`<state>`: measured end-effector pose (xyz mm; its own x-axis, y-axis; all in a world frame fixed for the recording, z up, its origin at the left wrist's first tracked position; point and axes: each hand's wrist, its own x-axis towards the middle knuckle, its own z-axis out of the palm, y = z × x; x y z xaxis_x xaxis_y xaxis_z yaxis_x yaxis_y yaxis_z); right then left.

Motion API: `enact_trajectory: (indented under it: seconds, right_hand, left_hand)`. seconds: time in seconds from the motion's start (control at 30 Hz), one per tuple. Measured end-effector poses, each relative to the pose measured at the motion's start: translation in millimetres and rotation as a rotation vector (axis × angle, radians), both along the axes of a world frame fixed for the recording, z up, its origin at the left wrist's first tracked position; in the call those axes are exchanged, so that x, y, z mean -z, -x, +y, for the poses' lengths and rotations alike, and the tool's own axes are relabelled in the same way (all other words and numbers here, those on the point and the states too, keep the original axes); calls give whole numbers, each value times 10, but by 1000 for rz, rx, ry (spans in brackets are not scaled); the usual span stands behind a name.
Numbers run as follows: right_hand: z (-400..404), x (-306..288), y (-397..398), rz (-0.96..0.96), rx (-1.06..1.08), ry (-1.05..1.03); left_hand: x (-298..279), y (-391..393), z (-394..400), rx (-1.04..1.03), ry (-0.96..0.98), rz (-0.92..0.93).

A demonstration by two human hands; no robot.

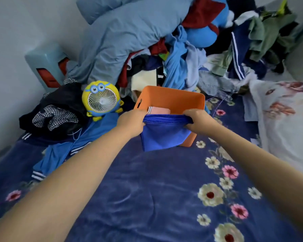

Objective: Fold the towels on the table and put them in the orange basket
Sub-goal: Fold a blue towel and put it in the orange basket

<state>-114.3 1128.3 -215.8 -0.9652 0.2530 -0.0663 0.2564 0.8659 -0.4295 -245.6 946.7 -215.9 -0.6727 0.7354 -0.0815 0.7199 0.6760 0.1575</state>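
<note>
Head view: both hands, left hand [132, 122] and right hand [198, 121], pinch the soft, light folded blue cloth towel [163, 135] by its top corners over the orange plastic basket [173, 98].

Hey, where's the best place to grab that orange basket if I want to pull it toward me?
Probably the oval handle slot in the left wall of the orange basket, hooking fingers in from outside on the left. The near wall is draped by the blue towel that both hands hold, and no slot shows on the other visible walls.
</note>
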Motion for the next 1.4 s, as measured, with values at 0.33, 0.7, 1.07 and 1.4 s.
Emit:
enact_trajectory:
  seconds: [0.33, 0.7, 1.07, 1.4]
  right_hand:
    - [875, 51, 987, 13, 233, 1]
    - [1806, 1005, 1829, -161, 447, -22]
    - [1655, 2786, 1728, -573, 316, -33]
    - [1508, 3390, 1620, -1049, 195, 74]
  left_hand:
    - [63, 1200, 1205, -18, -221, -377]
    - [1274, 2136, 2420, 37, -180, -572]
    - [2981, 1966, 2458, 255, 69, -495]
    - [3513, 1619, 2482, 536, 610, -475]
